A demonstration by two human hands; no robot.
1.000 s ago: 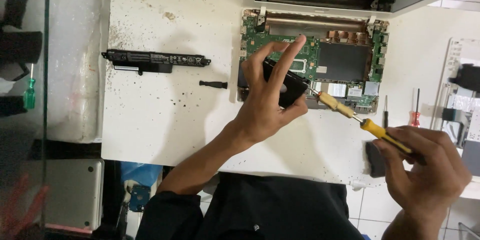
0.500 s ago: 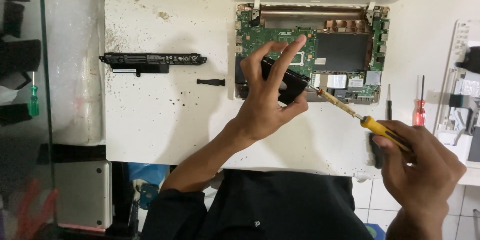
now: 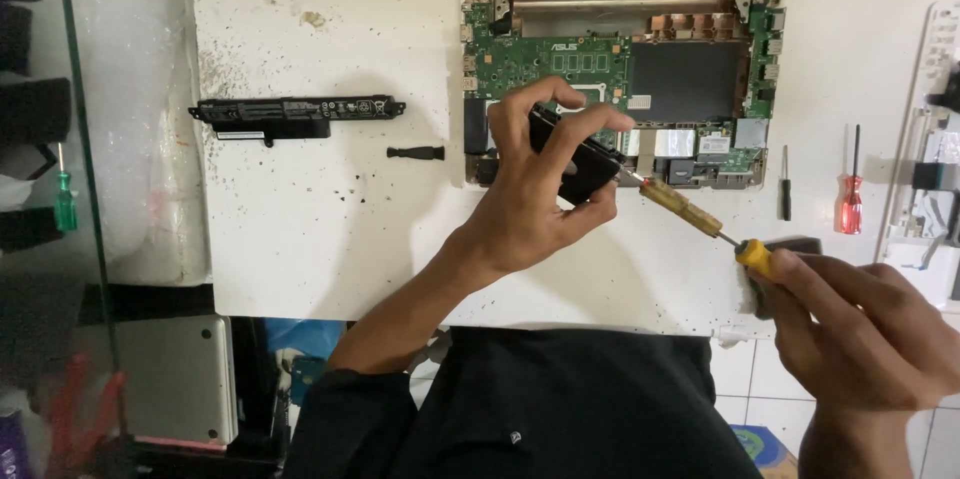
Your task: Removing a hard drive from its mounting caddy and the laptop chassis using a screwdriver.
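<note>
Two hands work: your left (image 3: 530, 209) pinches a black part (image 3: 580, 164) over the laptop (image 3: 620, 69); your right (image 3: 860, 329) grips a screwdriver (image 3: 700, 219). Battery (image 3: 295, 114) lies well left.

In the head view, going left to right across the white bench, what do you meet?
Green-handled screwdriver → long black battery pack → small black bit → left hand → yellow-handled tool → right hand, with the red-handled screwdriver above it.

A white, speckled worktable (image 3: 300, 239) fills the view under even, bright light. White floor tiles (image 3: 735, 369) show below its edge, and a glass panel (image 3: 85, 139) stands at the left.
</note>
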